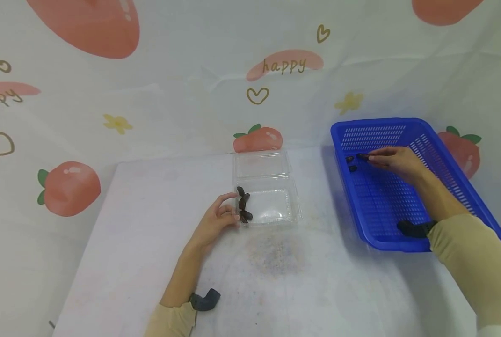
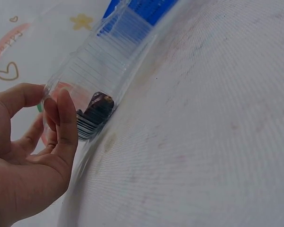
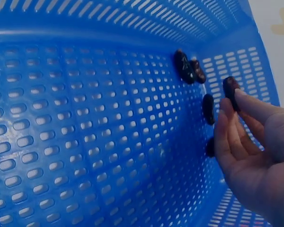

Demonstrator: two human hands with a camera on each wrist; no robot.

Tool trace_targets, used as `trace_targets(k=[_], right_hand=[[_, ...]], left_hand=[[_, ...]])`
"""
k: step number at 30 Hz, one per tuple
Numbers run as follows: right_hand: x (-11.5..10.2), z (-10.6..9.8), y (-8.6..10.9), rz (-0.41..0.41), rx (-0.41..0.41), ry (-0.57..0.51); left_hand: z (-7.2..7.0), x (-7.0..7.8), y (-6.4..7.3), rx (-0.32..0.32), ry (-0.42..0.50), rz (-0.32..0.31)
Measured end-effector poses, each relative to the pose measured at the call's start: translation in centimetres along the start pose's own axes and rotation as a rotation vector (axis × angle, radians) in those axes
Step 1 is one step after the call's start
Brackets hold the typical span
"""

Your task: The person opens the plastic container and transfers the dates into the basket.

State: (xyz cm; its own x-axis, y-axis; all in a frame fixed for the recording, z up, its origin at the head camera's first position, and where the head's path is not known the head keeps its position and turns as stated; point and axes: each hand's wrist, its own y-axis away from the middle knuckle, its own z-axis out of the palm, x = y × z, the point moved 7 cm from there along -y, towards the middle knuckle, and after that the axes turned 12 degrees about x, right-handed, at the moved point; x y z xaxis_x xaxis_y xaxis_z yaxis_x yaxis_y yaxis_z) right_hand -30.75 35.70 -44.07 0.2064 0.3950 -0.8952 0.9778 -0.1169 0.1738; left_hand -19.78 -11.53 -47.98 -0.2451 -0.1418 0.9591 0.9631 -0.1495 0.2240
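Observation:
My right hand point(image 1: 397, 164) is over the far end of the blue plastic basket point(image 1: 385, 244), pinching a dark brown date point(image 3: 230, 89) between thumb and fingertips. Several more dates point(image 3: 183, 67) lie on the basket floor beneath it, near the end wall. At the centre of the table stands a clear plastic clamshell box point(image 1: 271, 208), its lid point(image 1: 260, 164) folded back. Inside, several dates point(image 1: 242, 204) sit in a row along the left wall. My left hand point(image 1: 210, 225) grips that wall, thumb and fingers at the rim; in the left wrist view, one glossy date point(image 2: 99, 106) shows through the ribbed plastic.
A white-covered table point(image 1: 157, 201) carries both containers, the basket to the right of the box. Behind rises a white cloth backdrop point(image 1: 183, 98) printed with fruit, hearts and flowers. A dark wrist mount point(image 1: 206, 299) juts out from the left forearm.

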Motion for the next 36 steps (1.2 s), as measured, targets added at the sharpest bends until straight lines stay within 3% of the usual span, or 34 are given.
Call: trace_targets(k=[10, 25, 36], right_hand=[[1.2, -0.2, -0.3, 0.029, -0.02, 0.116], [2.5, 0.0, -0.6, 0.109, -0.102, -0.01], [2.3, 0.1, -0.6, 0.107, -0.056, -0.004]], left_hand=[[-0.2, -0.3, -0.1, -0.003, -0.013, 0.026], [-0.2, -0.4, -0.1, 0.004, -0.016, 0.021], [-0.3, -0.5, -0.3, -0.002, -0.02, 0.04]])
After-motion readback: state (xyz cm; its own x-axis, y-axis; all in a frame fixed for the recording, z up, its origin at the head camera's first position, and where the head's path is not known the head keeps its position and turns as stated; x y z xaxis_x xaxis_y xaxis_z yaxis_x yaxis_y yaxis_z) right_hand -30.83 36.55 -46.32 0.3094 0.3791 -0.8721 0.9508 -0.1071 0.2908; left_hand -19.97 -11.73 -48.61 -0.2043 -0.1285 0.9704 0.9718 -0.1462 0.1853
